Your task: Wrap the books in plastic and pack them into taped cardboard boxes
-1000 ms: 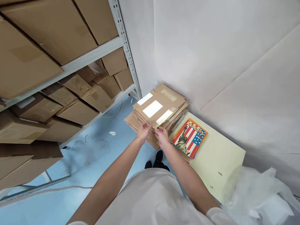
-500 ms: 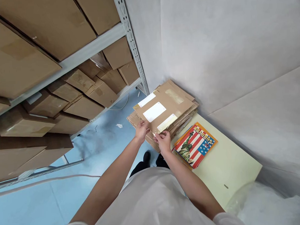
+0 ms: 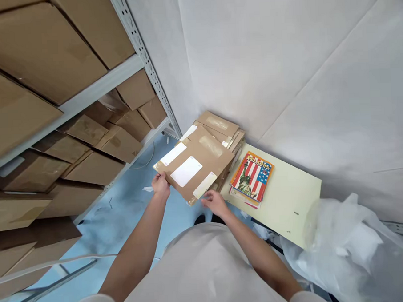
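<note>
A flat cardboard mailer (image 3: 206, 150) with several white labels is tilted over a stack of similar flat cardboard (image 3: 236, 140). My left hand (image 3: 160, 185) is closed on its near left corner, thumb on top. Just off the near right edge, by a white label, is my right hand (image 3: 216, 203), fingers bent and apart. Whether a fingertip touches the cardboard is hard to see. To the right lies a small pile of books, the top one a book (image 3: 252, 177) with a striped, starred cover and a green statue.
The pale yellow table (image 3: 290, 196) stands against a grey wall. Metal shelving (image 3: 101, 84) full of brown cardboard boxes (image 3: 98, 173) rises on the left. A translucent plastic bag (image 3: 353, 251) is at the lower right. Paper scraps and a cable lie on the blue floor (image 3: 131, 216).
The cardboard mailer has shifted left and toward me, off the stack's top. My left hand has moved outward to its left corner, the hands are farther apart, and the view has turned.
</note>
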`<state>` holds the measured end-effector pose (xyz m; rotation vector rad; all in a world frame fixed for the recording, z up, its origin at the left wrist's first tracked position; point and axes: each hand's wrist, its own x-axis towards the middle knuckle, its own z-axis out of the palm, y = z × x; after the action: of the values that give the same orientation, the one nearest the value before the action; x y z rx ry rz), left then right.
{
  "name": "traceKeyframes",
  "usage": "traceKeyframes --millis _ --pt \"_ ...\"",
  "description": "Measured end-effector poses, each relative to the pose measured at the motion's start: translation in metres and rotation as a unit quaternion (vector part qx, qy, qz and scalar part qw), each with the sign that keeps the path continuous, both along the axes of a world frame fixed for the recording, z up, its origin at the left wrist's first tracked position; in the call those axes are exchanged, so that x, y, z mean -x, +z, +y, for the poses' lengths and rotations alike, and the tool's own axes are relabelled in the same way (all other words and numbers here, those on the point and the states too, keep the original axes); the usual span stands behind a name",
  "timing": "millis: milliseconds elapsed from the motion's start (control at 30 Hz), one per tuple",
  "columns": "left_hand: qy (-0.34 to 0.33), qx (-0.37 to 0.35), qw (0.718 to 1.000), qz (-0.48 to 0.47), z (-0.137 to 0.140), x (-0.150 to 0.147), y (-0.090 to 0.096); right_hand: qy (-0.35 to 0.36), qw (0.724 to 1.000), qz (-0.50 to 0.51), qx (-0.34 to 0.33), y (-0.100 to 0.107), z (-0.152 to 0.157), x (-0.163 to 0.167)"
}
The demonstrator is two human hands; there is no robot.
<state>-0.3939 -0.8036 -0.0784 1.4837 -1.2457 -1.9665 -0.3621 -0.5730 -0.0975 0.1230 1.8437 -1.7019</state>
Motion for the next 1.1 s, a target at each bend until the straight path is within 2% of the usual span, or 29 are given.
traceKeyframes --millis 100,233,333,433,500,567,633,800,900,967,1033,1100 --pt "-0.016 0.026 0.998 0.05 -0.019 -0.02 0.008 -0.095 0.989 0.112 -0.033 0.025 0.018 0.008" --pt "-0.103 0.062 0.983 0.142 -0.034 -0.04 0.017 -0.222 0.939 0.235 -0.114 0.062 0.048 0.006" --pt "-0.186 0.052 0.963 0.185 -0.024 -0.044 0.024 -0.283 0.906 0.266 -0.169 0.081 0.071 -0.019" --pt "-0.311 0.036 0.928 0.202 0.008 -0.041 0.034 -0.326 0.9 0.252 -0.14 0.095 0.095 -0.059" --pt "-0.4 0.032 0.892 0.208 0.035 -0.038 0.042 -0.372 0.888 0.256 -0.092 0.104 0.113 -0.087" --pt "-0.475 0.031 0.853 0.213 0.066 -0.035 0.049 -0.44 0.853 0.274 -0.059 0.112 0.136 -0.114" --pt "-0.536 0.035 0.814 0.219 0.099 -0.033 0.055 -0.511 0.811 0.282 -0.054 0.118 0.162 -0.142" --pt "-0.664 0.053 0.701 0.253 0.202 -0.039 0.058 -0.632 0.73 0.25 -0.073 0.126 0.227 -0.223" --pt "-0.716 0.057 0.641 0.27 0.278 -0.06 0.057 -0.697 0.665 0.255 -0.085 0.125 0.257 -0.277" --pt "-0.732 0.076 0.602 0.311 0.329 -0.083 0.059 -0.728 0.633 0.247 -0.09 0.121 0.276 -0.315" --pt "-0.74 0.132 0.553 0.36 0.377 -0.11 0.064 -0.753 0.608 0.234 -0.093 0.116 0.295 -0.354" --pt "-0.744 0.231 0.479 0.404 0.42 -0.14 0.073 -0.776 0.581 0.223 -0.105 0.109 0.314 -0.394"
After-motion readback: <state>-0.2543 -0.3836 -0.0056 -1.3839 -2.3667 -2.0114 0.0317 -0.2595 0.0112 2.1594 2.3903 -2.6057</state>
